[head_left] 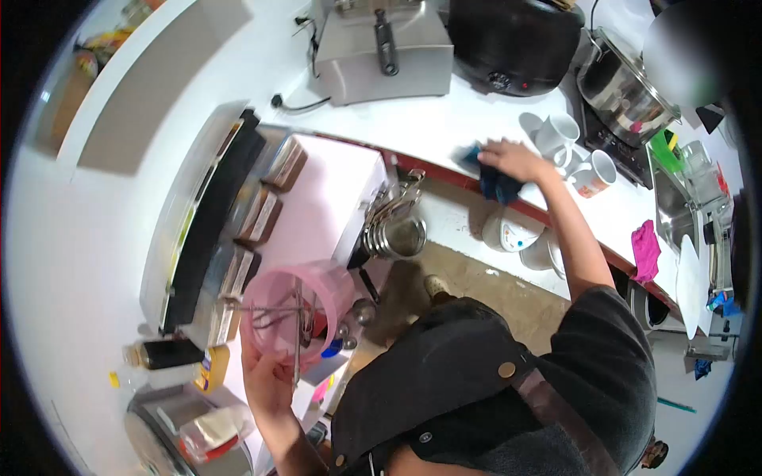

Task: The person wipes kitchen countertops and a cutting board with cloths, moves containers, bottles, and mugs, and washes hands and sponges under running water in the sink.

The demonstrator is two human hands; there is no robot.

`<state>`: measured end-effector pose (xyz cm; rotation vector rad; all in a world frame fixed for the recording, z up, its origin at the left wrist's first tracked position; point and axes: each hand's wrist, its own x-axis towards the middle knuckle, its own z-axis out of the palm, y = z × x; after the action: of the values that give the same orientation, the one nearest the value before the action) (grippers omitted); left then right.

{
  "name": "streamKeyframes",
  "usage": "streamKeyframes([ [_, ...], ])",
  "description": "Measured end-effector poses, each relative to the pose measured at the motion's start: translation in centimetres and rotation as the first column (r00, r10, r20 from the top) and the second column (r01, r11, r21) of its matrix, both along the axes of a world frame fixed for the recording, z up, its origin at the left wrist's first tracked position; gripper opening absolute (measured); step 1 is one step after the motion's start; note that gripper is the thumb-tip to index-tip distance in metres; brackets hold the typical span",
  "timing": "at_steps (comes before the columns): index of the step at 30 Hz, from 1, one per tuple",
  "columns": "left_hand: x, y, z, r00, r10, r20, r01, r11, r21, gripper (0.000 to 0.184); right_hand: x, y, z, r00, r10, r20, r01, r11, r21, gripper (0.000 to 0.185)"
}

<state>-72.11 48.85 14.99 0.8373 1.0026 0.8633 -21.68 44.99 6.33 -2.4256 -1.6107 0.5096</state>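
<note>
My left hand (268,381) is wrapped round the near side of a translucent pink container (337,282). Metal utensils (298,317) stick out of it and lie across its mouth. Over at the white counter (429,131), my right hand (514,161) grips a dark blue cloth (500,189) at the front edge. Part of the cloth hangs over that edge, and its far end is blurred. Two white mugs stand to the right of this hand: a plain one (558,131) and one with an orange pattern (597,174).
Clear spice boxes (260,214) line the pink-lit side shelf (317,182). Metal pots (397,236) sit below the counter corner. A steel appliance (381,59), black cooker (516,44) and large pot (627,87) stand along the back. A pink cloth (645,252) hangs at right.
</note>
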Motion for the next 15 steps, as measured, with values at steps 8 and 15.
streamKeyframes([
  [8,21.0,9.4,1.3,0.929,-0.36,0.084,0.349,0.929,0.122,0.083,9.6,8.4,-9.8,0.915,-0.247,0.321,0.012,0.809,0.587,0.038],
  [15,33.9,15.0,-3.0,0.868,-0.466,0.171,0.467,0.884,0.036,0.078,5.3,7.9,-9.0,0.887,-0.351,0.3,0.094,0.774,0.626,0.039],
])
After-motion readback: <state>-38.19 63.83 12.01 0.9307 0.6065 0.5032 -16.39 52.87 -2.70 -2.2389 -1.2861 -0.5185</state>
